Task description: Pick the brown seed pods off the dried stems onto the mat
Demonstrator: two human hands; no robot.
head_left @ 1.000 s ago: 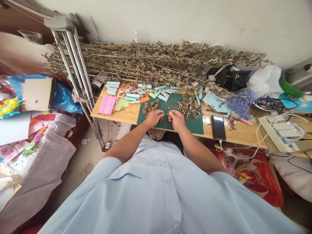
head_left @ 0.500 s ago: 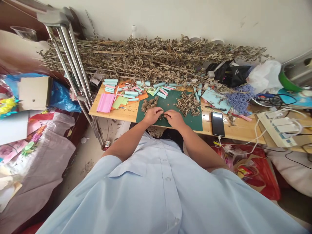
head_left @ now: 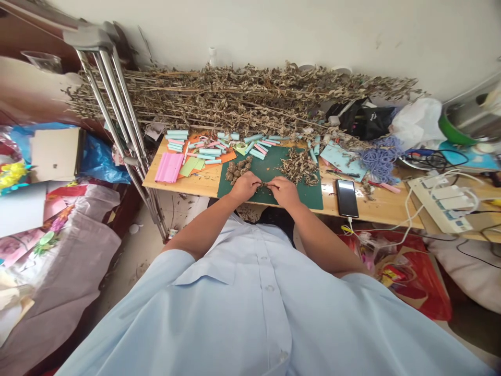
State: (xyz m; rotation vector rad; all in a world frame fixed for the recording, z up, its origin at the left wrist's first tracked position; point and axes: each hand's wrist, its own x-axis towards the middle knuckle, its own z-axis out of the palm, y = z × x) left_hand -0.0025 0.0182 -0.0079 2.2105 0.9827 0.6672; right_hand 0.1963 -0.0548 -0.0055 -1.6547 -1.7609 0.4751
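Cloth point(head_left: 74, 266): mauve-grey, creased, draped at the far left.
Floor point(head_left: 127, 256): pale, specked with dark debris.
Crutches point(head_left: 111, 94): shiny metal tubes under a grey padded top, leaning at the table's left end.
Stalks point(head_left: 219, 96): long, thin, dry, with curled brown leaves, heaped along the plain pale wall point(head_left: 274, 26).
Table point(head_left: 203, 185): smooth light wood, crowded.
Pink paper point(head_left: 168, 167): flat, ridged.
Rolls point(head_left: 209, 152): small paper tubes, blue and pink.
Balls point(head_left: 237, 169): brown, rough, clustered on the green mat point(head_left: 266, 168).
Left hand point(head_left: 245, 187): nearly closed, fingertips pinching the scrap.
Scrap point(head_left: 264, 184): tiny, dry, brown, between both hands over the mat; exact shape too small to tell.
Right hand point(head_left: 285, 192): fingers curled, its tips pinching the scrap too.
Leaves point(head_left: 299, 167): loose, crinkled pile.
Phone point(head_left: 347, 199): flat black slab, cabled.
Yarn point(head_left: 379, 161): purple, tangled.
Power strip point(head_left: 439, 202): white, boxy, plugs fitted.
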